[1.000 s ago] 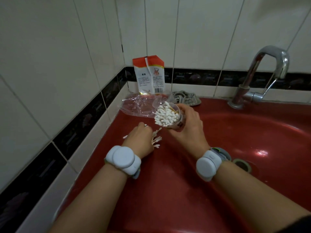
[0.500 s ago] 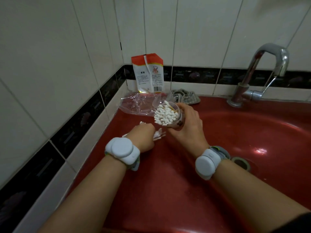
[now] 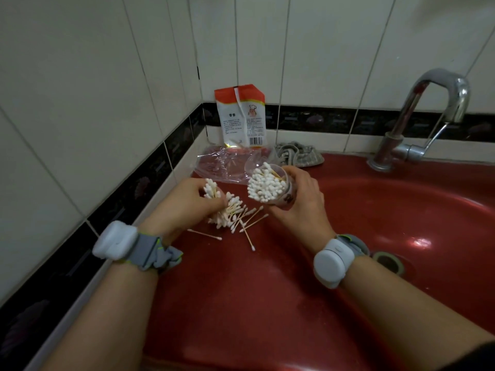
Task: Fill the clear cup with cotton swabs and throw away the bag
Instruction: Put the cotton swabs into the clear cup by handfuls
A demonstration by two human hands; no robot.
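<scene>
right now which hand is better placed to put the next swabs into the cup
Left. The left hand already has a grip on a bunch of cotton swabs right beside the clear cup, while the right hand is occupied holding that cup tilted toward it.

The red counter [image 3: 241, 303] near the person lies bare and wide, open to a reach from the near side. Farther in, loose cotton swabs [image 3: 242, 223] are scattered across the surface between the left hand [image 3: 187, 207] and the right hand [image 3: 300, 202], and the gap between the two hands is narrow. Beyond them the far left corner is crowded: a crumpled clear bag [image 3: 222, 167] lies flat, a red-and-white packet [image 3: 241, 116] stands against the wall tiles, and a grey cloth [image 3: 300, 155] sits just right of it. The left wall runs close along the counter edge. To the right the basin [image 3: 401, 210] dips open, with the faucet [image 3: 417, 116] arching over its far rim.
</scene>
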